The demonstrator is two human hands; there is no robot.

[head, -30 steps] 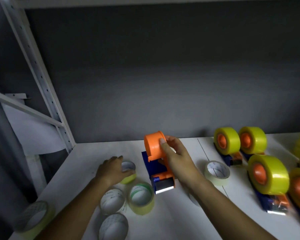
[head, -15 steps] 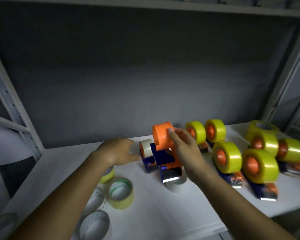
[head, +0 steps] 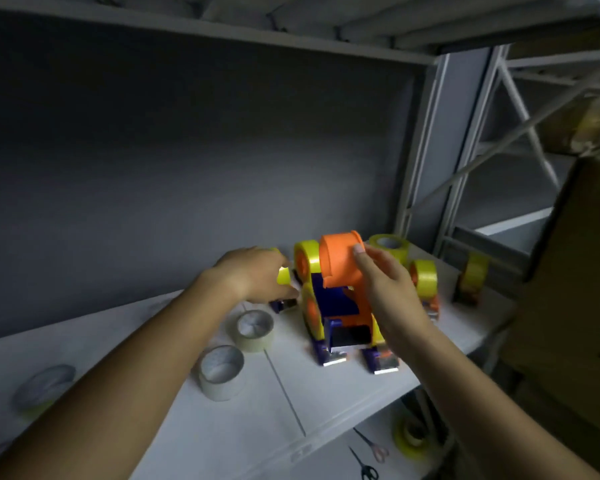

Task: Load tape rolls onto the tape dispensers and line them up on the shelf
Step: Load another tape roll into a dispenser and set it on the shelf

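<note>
shelf [head: 194, 424]: white board, a seam running front to back across its middle.
loose rolls: two pale tape rolls lie flat near the seam, one [head: 252, 330] behind the other [head: 221, 371]; a third flat roll [head: 44, 386] lies far left, blurred.
loaded dispensers: blue-and-orange dispensers carrying yellow rolls stand close together right of the seam; two serrated blade ends [head: 334, 359] [head: 385, 367] face the front edge.
back corner: a yellow roll [head: 388, 244] lies flat behind the group.
far right: a dark dispenser with a yellowish roll [head: 471, 279] stands apart, near the shelf end.
</note>
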